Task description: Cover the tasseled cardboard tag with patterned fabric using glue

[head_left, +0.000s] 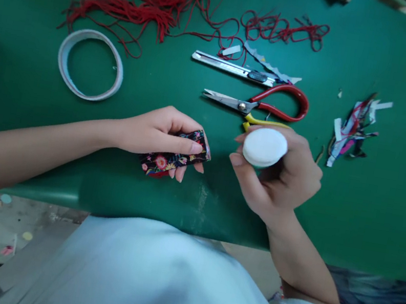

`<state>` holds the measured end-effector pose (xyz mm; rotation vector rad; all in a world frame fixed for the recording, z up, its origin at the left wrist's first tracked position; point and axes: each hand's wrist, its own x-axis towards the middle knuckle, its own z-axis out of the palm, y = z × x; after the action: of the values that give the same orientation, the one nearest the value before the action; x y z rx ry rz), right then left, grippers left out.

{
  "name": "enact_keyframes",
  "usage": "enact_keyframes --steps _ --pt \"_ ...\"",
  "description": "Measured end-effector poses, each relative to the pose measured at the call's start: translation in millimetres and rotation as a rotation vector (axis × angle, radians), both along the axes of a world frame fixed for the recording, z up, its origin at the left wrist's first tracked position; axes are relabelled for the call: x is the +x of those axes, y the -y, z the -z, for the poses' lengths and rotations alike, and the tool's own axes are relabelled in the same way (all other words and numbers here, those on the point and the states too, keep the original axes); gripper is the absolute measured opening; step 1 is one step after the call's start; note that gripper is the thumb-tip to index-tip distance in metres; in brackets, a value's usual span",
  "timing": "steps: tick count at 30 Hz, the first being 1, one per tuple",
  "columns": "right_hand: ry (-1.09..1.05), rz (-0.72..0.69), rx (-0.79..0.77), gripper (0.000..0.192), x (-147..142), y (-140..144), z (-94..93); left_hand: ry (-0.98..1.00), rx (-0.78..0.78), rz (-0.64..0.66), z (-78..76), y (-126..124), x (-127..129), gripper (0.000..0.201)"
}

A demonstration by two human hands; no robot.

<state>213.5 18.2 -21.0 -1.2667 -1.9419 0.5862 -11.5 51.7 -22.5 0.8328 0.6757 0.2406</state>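
Note:
My left hand [159, 132] grips a small dark floral fabric piece [170, 159] with a red edge, pressed low against the green table [372, 211]. My right hand [284, 178] holds a white round pad [265, 147] between thumb and fingers, its flat face turned up toward me. The two hands sit about a hand's width apart near the table's front edge.
Just beyond my right hand lie red-and-yellow-handled scissors [268, 108] and a metal utility knife [236, 68]. A tangle of red cord [162, 0] spreads across the back. A white tape ring [90, 64] lies at the left, fabric scraps [354, 130] at the right.

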Motion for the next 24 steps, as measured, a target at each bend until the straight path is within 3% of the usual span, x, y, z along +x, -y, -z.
enact_keyframes --steps 4,12,19,24 --pt "-0.252 -0.042 -0.394 0.011 -8 7 -2.2 -0.009 -0.012 -0.021 -1.3 0 1 0.028" --pt "-0.924 -0.084 -1.091 0.028 -22 10 7.9 0.07 -0.029 0.064 3.4 2 -4 0.03" --pt "-1.1 -0.249 -1.348 0.04 -35 17 14.4 0.148 0.075 0.167 3.5 -1 -7 0.024" --pt "-1.113 -0.294 -1.342 0.043 -38 19 19.0 0.158 0.107 0.209 4.4 -1 -8 0.025"
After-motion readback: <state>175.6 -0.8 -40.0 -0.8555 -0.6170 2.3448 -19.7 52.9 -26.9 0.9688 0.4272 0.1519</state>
